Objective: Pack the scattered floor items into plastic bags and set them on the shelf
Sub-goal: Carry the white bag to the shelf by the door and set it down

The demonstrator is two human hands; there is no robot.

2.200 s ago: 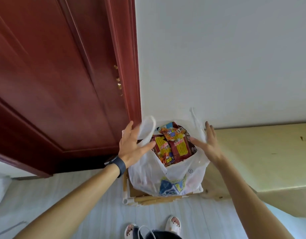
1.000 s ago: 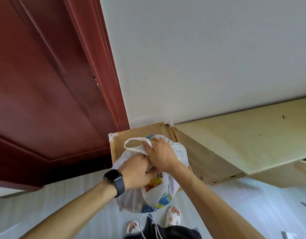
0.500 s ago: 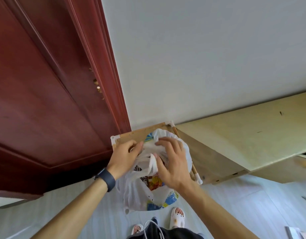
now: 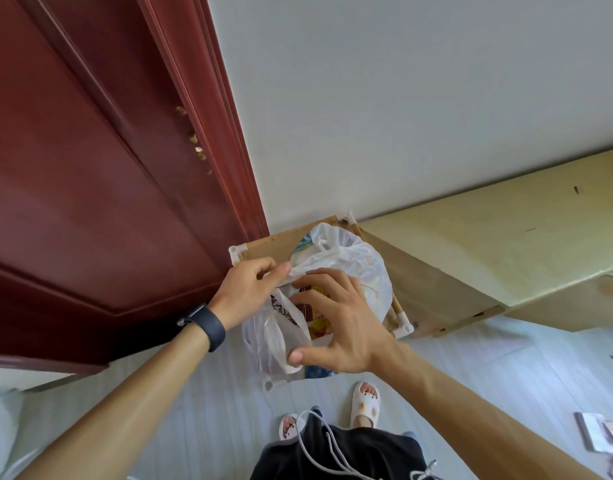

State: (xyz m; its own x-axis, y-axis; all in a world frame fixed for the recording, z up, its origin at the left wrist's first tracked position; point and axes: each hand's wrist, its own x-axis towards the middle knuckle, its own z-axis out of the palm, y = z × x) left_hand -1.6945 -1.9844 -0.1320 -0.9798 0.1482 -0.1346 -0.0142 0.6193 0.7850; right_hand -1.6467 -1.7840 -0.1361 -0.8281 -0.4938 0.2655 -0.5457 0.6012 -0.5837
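A white plastic bag (image 4: 360,268) full of colourful snack packets sits on the top board of a small wooden shelf (image 4: 267,245) with white plastic corner joints. My left hand (image 4: 249,292), a dark watch on its wrist, pinches one bag handle at the bag's left side. My right hand (image 4: 336,327) hovers over the front of the bag with fingers spread and slightly bent; its thumb touches the other hanging handle loop (image 4: 277,341). Red and yellow packets show through the gap between my hands.
A dark red wooden door (image 4: 101,188) stands to the left of the shelf and a white wall behind it. A pale yellow cabinet top (image 4: 499,237) runs off to the right. My feet in white slippers stand on the light floor below. Flat items (image 4: 599,434) lie at the lower right.
The bag was open with both hands apart; then both hands closed over its handles. Now my right hand has loosened and drawn back, while my left still pinches a handle.
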